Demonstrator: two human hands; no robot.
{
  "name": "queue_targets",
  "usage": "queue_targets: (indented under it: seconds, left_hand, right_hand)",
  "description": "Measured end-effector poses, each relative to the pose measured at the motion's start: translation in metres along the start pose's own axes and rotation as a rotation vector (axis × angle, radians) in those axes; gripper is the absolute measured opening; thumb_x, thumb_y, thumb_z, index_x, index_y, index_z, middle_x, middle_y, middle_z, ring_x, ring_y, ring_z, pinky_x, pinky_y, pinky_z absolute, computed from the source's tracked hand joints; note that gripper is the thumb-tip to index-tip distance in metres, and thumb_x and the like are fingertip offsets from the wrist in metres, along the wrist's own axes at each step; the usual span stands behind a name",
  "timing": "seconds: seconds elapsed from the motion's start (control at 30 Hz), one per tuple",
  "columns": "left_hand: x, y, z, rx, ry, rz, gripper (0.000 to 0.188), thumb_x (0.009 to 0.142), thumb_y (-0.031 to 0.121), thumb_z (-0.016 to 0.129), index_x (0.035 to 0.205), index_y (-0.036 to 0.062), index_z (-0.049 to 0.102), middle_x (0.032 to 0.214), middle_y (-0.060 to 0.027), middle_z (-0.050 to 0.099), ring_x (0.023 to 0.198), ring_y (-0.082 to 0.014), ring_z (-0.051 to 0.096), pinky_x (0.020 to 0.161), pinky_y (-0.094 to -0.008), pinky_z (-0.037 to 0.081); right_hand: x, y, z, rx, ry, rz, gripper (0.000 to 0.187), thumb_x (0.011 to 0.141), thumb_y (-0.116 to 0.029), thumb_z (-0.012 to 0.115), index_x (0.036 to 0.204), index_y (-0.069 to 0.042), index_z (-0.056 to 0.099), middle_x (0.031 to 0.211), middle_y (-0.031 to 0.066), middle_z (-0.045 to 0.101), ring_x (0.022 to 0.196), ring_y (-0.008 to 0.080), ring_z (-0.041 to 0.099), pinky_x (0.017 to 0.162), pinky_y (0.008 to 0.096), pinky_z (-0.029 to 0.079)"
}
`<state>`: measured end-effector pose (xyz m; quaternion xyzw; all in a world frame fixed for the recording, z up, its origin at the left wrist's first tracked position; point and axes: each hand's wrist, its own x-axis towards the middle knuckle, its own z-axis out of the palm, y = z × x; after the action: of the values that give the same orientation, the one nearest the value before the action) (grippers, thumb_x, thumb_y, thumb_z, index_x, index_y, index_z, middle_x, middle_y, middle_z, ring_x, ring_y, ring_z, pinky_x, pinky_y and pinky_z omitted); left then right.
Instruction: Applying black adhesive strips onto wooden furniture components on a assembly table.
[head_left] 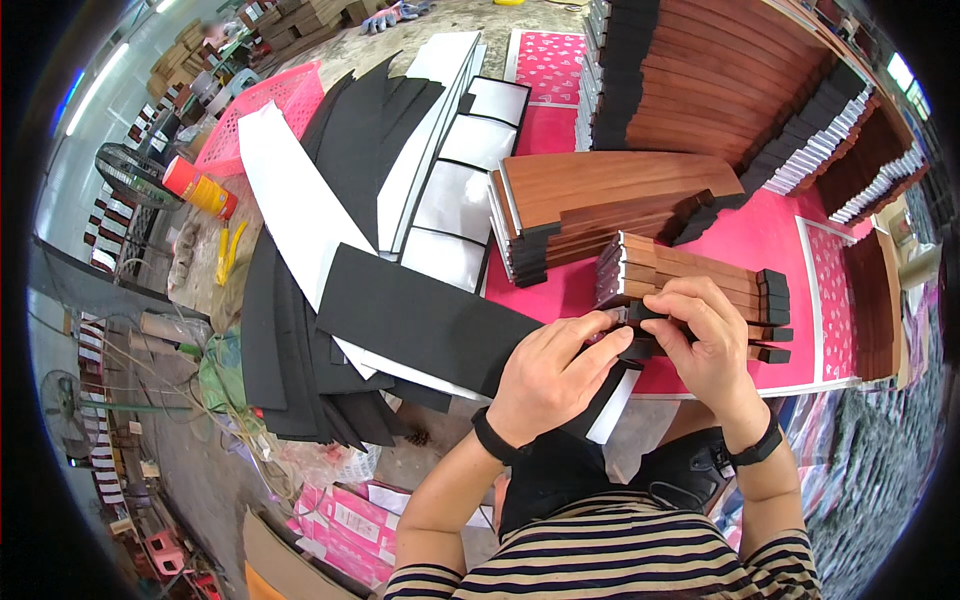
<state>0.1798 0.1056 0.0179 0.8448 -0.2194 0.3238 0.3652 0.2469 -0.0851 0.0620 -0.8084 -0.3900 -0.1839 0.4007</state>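
My left hand [553, 380] and my right hand [708, 338] meet over the near edge of the pink-covered table. The fingertips of both pinch at a small black piece [643, 314] between them; its exact shape is partly hidden. Right behind them lies a short stack of brown wood-look slats [690, 268] with black ends on the right and silvery ends on the left. A long black foam-like strip [420, 315] runs from the left to beneath my left hand. White strips [290, 180] cross under it.
Tall stacks of brown slats [720, 80] and a lower pile [610, 185] stand behind. More black sheets [275, 340] hang at the left. Beyond them are a pink basket [232, 130], an orange-yellow can [200, 188], yellow-handled pliers [229, 250] and a fan [135, 172].
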Motion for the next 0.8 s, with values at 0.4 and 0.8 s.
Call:
queue_targets:
  seconds: [0.4,0.8]
  left_hand:
    - [-0.0003,0.0004,-0.0012,0.004,-0.008,-0.002,0.039,0.073,0.000,0.076,0.111,0.0072,0.069,0.111,-0.0132,0.067,0.088,-0.0287,0.069,0.072,-0.0348,0.056]
    - [0.0002,-0.0001,-0.0013,-0.003,-0.015,0.002,0.040,0.073,-0.001,0.076,0.111,0.0071,0.068,0.111,-0.0139,0.068,0.088,-0.0288,0.069,0.072,-0.0345,0.056]
  right_hand:
    - [-0.0009,0.0012,-0.0004,-0.090,0.019,-0.086,0.029,0.069,-0.006,0.083,0.095,-0.008,0.072,0.089,0.0061,0.068,0.077,0.0243,0.064,0.064,0.0331,0.051]
    - [-0.0033,0.0042,-0.0002,-0.090,0.021,-0.084,0.028,0.069,-0.008,0.083,0.096,-0.009,0.074,0.089,0.0050,0.069,0.075,0.0234,0.063,0.064,0.0330,0.051]
